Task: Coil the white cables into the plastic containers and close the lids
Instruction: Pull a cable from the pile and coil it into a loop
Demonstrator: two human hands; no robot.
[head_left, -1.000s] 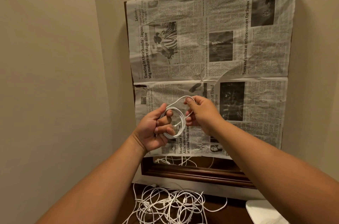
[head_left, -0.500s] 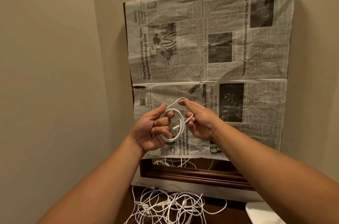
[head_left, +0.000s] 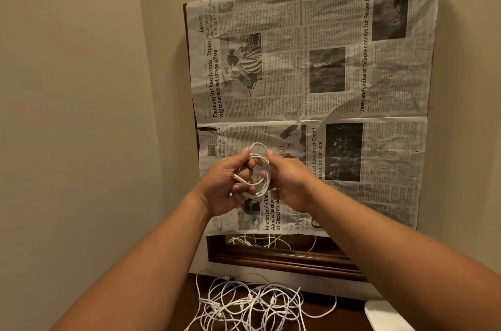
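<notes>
Two hands share the coiled white cable [head_left: 257, 144], its ring upright between them: left hand [head_left: 225, 184] curled through it, right hand [head_left: 291, 184] pinching its side, while a white plastic piece [head_left: 385, 314], likely a container, sits below at the surface's [head_left: 339, 315] right edge, nearer the right.

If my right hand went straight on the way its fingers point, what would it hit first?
Your right hand holds the coiled cable, so that comes first, with the left hand just beside it. Past those, probably the newspaper behind, though depth is unclear.
</notes>
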